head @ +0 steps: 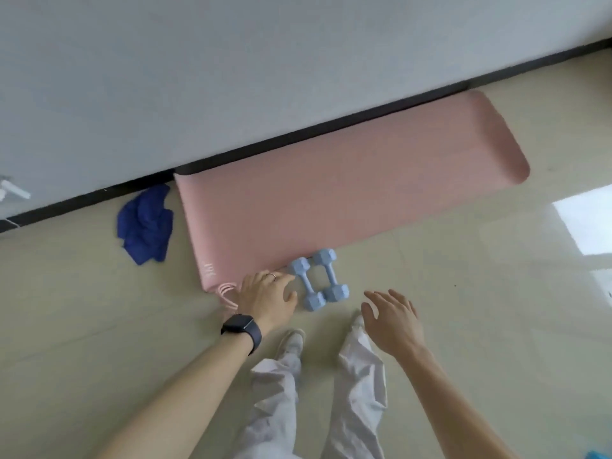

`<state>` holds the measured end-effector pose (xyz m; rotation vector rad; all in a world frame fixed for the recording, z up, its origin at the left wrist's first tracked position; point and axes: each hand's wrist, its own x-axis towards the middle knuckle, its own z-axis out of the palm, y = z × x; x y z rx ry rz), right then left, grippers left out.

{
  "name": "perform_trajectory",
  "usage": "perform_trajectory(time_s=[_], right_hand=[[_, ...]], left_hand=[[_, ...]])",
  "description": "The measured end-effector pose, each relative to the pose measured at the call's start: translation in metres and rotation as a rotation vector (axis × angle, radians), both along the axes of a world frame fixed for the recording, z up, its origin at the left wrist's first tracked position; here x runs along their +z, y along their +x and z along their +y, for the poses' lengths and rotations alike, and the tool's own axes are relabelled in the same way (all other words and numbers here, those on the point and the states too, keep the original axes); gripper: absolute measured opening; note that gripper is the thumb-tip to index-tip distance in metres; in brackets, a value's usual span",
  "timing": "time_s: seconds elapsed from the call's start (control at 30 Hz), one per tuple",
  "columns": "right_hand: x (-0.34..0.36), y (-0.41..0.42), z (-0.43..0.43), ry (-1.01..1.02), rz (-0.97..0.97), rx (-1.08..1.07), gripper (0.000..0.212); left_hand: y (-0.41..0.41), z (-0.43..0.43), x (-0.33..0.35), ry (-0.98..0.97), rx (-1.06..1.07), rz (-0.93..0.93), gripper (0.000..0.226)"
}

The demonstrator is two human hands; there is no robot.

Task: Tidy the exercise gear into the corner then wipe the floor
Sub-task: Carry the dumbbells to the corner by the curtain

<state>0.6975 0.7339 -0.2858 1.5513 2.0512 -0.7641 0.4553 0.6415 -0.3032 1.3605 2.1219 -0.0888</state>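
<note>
We are standing over the long pink foam exercise mat [347, 190], which is lying flat along the dark skirting board [331, 122] of the white wall, and we are taking it as our landmark. The two pale blue hexagonal dumbbells [318, 279] are resting side by side on the tiled floor [463, 293], touching the mat's near edge close to its left end. A coiled pink skipping rope [227, 293] is peeking out at the mat's near left corner, partly hidden under our left hand [266, 293]. A crumpled dark blue cloth [145, 223] is lying just beside the mat's left end, against the skirting.

Our left hand, with a black watch on its wrist, is spread wide and empty, its fingertips just beside the nearer dumbbell. Our right hand [394, 321] is also spread and empty, hovering on the near side of the dumbbells, a little apart from them.

We judge that we are only beginning the tidying: nothing is gathered yet. The next move is calling for closing one hand around each dumbbell handle; the cloth is waiting for the wiping.
</note>
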Motion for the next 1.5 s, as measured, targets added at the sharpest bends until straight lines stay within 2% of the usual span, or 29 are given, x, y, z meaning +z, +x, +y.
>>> perform_trajectory(time_s=[0.07,0.27,0.4,0.57,0.7,0.87,0.9,0.97,1.07,1.23,1.37,1.5], right_hand=[[-0.037,0.001,0.027,-0.052,-0.011,0.059,0.046],[-0.147,0.009,0.074,-0.207,-0.034,0.226,0.046],[-0.239,0.009,0.088,-0.289,-0.049,0.303,0.046],[-0.37,0.002,0.101,-0.36,-0.055,0.304,0.048],[-0.466,-0.01,0.109,-0.404,-0.022,0.159,0.052],[-0.565,-0.033,0.114,-0.522,0.116,-0.26,0.067],[-0.582,-0.037,0.114,-0.55,0.143,-0.326,0.064],[-0.609,-0.046,0.113,-0.559,0.196,-0.39,0.045],[-0.631,-0.052,0.11,-0.52,0.276,-0.425,0.019],[-0.606,-0.041,0.109,-0.48,0.254,-0.399,0.017],[-0.538,-0.025,0.105,-0.49,0.231,-0.401,0.015],[-0.424,-0.015,0.101,-0.512,0.23,-0.423,0.013]], left_hand=[[0.009,0.009,-0.027,-0.033,0.068,0.017,0.051],[0.045,0.014,-0.124,-0.154,0.297,-0.025,0.042],[0.064,0.015,-0.217,-0.214,0.471,-0.134,0.045],[0.078,0.025,-0.353,-0.304,0.56,-0.252,0.049],[0.081,0.039,-0.447,-0.291,0.81,-0.385,0.058],[0.08,0.056,-0.541,-0.199,1.058,-0.502,0.066],[0.079,0.058,-0.557,-0.17,1.117,-0.534,0.065],[0.078,0.063,-0.584,-0.102,1.269,-0.634,0.052],[0.08,0.063,-0.608,-0.018,1.401,-0.73,0.019],[0.079,0.057,-0.583,-0.015,1.439,-0.744,0.013],[0.079,0.04,-0.521,-0.083,1.419,-0.746,0.012],[0.076,0.026,-0.412,-0.13,1.367,-0.735,0.016]])
